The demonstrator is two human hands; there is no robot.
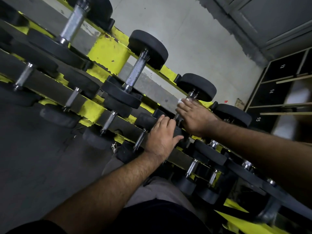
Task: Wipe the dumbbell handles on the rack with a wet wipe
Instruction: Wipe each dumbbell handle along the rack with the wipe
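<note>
Your right hand (196,118) lies over the chrome handle (177,116) of a dumbbell on the top tier of the yellow rack (108,53), fingers curled round the bar and pressing a white wet wipe (181,101) against it. Only a crumpled corner of the wipe shows past your fingertips, just below that dumbbell's far head (197,86); the rest is hidden under your palm, so how far it wraps the bar is hard to say. Your left hand (162,135) rests on the near black head (177,130) of the same dumbbell, fingers laid over its top and thumb stretched along its side, bracing it. The next dumbbell (135,70) along the rack, up and left of your hands, sits in its cradle with its knurled handle bare. Lower tiers of the rack carry smaller dumbbells. Beyond the rack's right end stand numbered cubby shelves (276,92).
</note>
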